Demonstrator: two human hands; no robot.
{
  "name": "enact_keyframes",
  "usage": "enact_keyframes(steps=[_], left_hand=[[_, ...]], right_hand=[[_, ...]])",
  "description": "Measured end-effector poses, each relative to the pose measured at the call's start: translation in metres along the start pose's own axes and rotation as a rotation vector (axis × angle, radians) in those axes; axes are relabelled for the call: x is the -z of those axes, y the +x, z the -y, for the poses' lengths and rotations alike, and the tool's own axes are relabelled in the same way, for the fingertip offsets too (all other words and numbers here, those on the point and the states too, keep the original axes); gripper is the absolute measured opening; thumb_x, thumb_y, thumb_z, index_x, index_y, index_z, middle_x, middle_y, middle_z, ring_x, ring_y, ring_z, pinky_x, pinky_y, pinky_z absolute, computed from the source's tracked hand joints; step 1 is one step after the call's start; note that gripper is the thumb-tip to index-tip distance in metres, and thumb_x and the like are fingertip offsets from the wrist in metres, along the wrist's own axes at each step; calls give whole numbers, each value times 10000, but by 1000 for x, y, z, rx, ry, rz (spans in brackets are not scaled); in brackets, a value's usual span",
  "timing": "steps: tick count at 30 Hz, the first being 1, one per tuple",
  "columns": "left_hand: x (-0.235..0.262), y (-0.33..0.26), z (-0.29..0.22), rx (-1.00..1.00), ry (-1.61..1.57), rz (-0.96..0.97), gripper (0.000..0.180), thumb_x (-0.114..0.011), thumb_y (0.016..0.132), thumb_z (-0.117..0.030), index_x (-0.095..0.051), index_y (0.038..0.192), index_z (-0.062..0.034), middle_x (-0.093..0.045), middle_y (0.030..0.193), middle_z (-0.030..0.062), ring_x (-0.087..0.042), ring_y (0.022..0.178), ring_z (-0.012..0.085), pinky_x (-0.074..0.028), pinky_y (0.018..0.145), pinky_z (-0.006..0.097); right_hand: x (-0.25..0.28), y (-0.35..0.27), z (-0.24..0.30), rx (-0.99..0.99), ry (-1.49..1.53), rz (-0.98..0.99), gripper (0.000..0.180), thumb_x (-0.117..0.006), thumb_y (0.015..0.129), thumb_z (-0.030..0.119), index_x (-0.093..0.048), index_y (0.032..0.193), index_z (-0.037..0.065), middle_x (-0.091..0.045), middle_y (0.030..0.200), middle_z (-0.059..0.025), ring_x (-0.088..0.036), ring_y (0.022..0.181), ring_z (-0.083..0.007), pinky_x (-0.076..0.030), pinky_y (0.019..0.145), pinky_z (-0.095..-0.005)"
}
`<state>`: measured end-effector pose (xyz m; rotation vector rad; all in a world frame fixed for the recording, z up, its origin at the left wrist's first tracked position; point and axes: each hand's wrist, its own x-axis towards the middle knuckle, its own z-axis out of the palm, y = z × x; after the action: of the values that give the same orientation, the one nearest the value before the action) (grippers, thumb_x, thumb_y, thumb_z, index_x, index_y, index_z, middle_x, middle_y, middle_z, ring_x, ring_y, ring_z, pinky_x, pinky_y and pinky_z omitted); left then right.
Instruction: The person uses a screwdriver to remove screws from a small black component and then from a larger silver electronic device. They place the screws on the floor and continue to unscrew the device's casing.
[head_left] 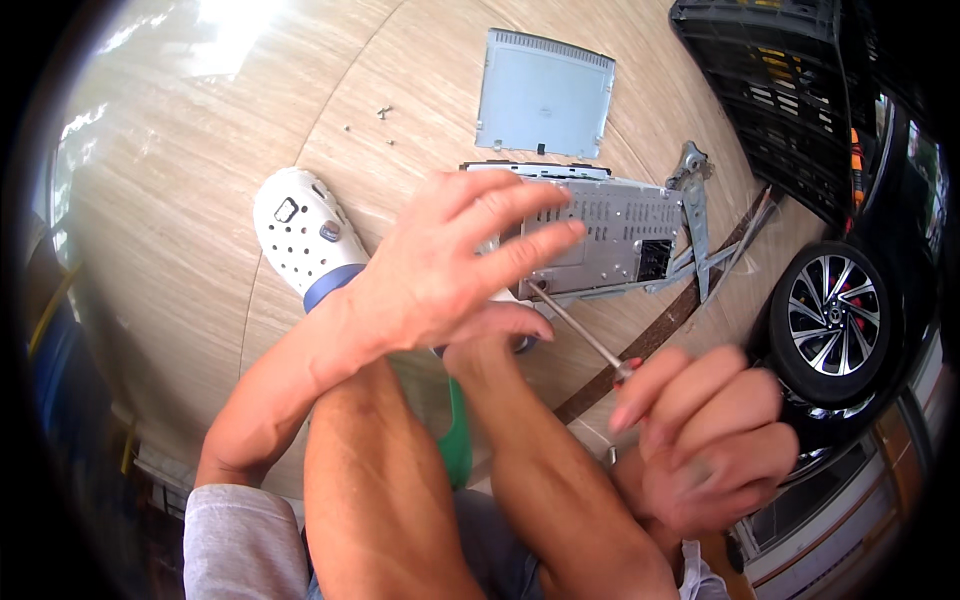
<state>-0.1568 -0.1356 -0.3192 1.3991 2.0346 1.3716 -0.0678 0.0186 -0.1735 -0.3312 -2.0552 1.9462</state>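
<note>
- A white perforated clog (305,238) with a blue heel strap sits at the left on the pale wood-grain floor (180,250); its heel end is covered by the left wrist; the foot inside cannot be made out.
- A few small loose screws (383,112) lie on the floor above the clog, well apart from everything else; too small to tell their kind.
- The left hand (450,265) hangs open with fingers spread and extended, gripping nothing; it lies over the left end of the metal chassis (615,235) and hides that part of it; whether the fingertips touch the metal cannot be told.
- A green object (458,440) shows between the two bare legs low in the middle; mostly hidden, its kind cannot be told.
- A flat pale-blue metal cover plate (543,92) lies on the floor just above the chassis, apart from it.
- The chassis is a grey perforated box lying on the floor in the centre, with a bent mounting bracket (693,215) at its right end.
- The screwdriver (580,330) runs slantwise from the chassis's lower left edge down to the right hand (705,450); its handle is hidden inside the fist.
- The right hand is closed around the screwdriver's handle end, fingers curled.
- A dark strip (650,340) set in the floor passes under the shaft.
- A black plastic crate (770,90) stands at the upper right; a car wheel (828,310) with a silver alloy rim sits at the right edge, the car body cut off by the picture's rim.
</note>
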Motion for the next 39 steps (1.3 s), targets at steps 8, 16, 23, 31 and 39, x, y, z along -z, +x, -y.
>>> enact_keyframes(steps=[8,16,23,31,39], left_hand=[[-5,24,-41,-188,-223,-5,404,-691,744,-67,-696,1132,45,-686,1195,152,-682,1065,309,-568,879,402],[-19,23,-40,-183,-186,-263,147,-675,706,-106,-637,826,-30,-578,717,36,-625,641,194,-529,537,310],[1,24,-41,-100,0,-119,213,-687,660,-154,-486,698,-95,-466,688,15,-542,634,165,-460,500,297],[-18,12,-35,-142,-126,-122,321,-744,702,-177,-689,966,-2,-719,1032,114,-693,885,269,-563,754,386],[-16,15,-34,-154,-45,-181,149,-683,702,-142,-606,795,-54,-594,780,43,-603,692,186,-491,591,304]], right_hand=[[22,17,-12,19,85,475,488,-594,998,495,-670,854,35,-572,741,-55,-558,729,-224,-515,679,-414],[23,-12,-27,253,-387,242,636,-734,890,554,-513,1239,70,-564,1040,-146,-580,935,-297,-515,813,-451],[9,-23,-16,19,-756,132,481,-917,760,218,-639,1133,96,-588,1008,-77,-623,912,-245,-541,762,-353],[12,-25,-15,-63,-683,176,441,-846,814,175,-655,1201,80,-602,1047,-92,-635,976,-280,-546,818,-393],[10,-22,-25,-79,-682,159,428,-806,861,219,-646,1217,41,-631,1048,-126,-640,1004,-287,-552,823,-377]])
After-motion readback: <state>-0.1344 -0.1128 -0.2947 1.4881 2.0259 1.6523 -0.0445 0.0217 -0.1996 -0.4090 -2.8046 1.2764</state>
